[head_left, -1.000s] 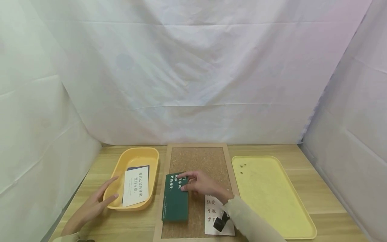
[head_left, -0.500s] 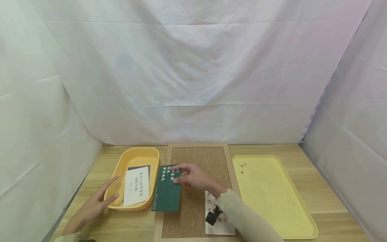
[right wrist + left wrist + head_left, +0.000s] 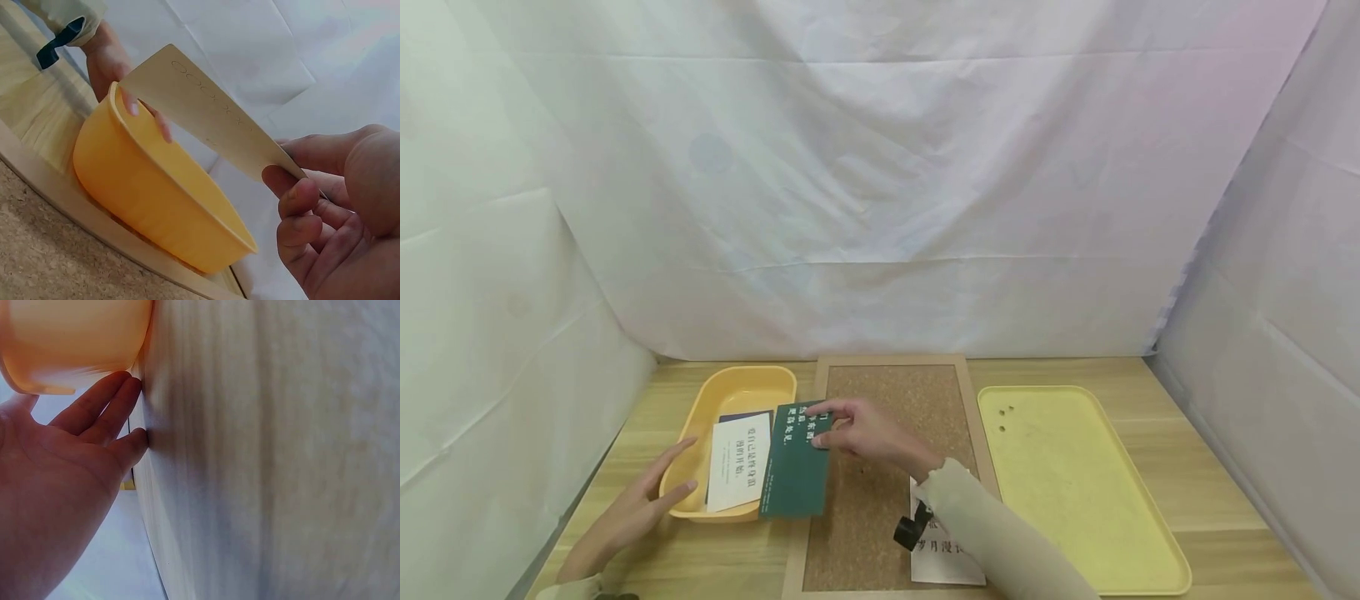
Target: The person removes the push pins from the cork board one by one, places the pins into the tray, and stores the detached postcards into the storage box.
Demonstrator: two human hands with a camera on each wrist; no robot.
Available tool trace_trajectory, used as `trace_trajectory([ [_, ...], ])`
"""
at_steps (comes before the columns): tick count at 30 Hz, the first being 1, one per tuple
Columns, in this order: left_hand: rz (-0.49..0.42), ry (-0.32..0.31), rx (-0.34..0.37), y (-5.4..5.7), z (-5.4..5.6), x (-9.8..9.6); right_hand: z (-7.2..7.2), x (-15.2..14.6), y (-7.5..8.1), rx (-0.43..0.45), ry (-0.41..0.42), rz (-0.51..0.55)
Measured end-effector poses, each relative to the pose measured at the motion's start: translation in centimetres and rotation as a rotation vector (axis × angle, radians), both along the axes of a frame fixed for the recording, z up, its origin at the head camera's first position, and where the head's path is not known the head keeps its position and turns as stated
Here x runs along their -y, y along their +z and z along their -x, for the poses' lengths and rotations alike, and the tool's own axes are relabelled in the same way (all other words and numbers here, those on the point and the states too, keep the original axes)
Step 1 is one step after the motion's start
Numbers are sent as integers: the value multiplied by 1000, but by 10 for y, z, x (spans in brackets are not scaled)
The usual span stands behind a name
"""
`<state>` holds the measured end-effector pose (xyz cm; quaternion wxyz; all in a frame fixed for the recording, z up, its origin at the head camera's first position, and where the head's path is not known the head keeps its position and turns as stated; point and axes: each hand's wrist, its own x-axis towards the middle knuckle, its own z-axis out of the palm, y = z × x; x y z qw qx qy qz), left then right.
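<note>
Corkboard [image 3: 865, 533] underneath the right hand [image 3: 874, 437], green card [image 3: 797, 472] (lettered side up) in its pinch and mostly to its left.

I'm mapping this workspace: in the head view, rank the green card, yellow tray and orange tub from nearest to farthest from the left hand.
From the left hand:
1. Orange tub, right beside it.
2. Green card, farther right, in the right hand.
3. Yellow tray, far right.
</note>
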<state>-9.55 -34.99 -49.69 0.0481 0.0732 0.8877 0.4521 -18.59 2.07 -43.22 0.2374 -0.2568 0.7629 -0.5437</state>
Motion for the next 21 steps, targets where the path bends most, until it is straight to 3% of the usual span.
trace_trajectory([
  [10, 14, 5, -7, 0, 1, 1, 6, 20, -2, -30, -33, -38],
  [21, 24, -8, -19, -1, 0, 1, 11, 43, -2, 12, -60, -21],
])
